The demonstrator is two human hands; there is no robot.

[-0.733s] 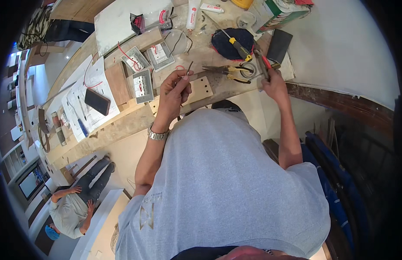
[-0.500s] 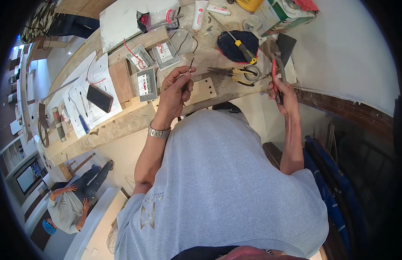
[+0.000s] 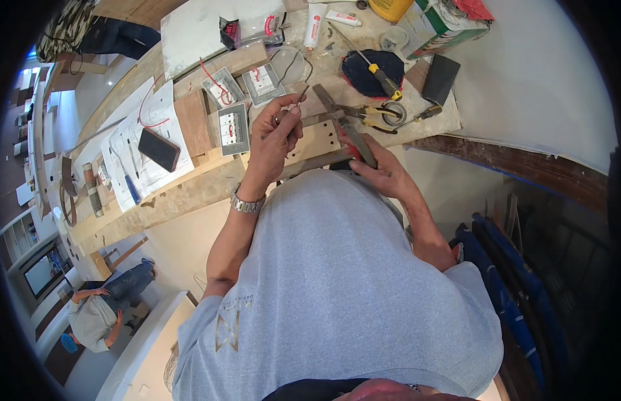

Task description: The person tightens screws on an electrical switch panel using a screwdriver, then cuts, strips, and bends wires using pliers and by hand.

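Plainly, dark wire [image 3: 304, 93] between closed left fingers [image 3: 291, 119], red-handled tool [image 3: 346, 128] inside closed right fingers [image 3: 366, 172].

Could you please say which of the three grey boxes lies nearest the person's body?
The lowest grey box, left of the left hand; the upper-left box and upper-right box sit farther back.

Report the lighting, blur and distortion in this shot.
Head view: the bench edge bends and the corners fall to black; head view: the pale wall is bright, the blue material at lower right dim; head view: the tool in the right hand looks slightly soft, possibly motion blur.
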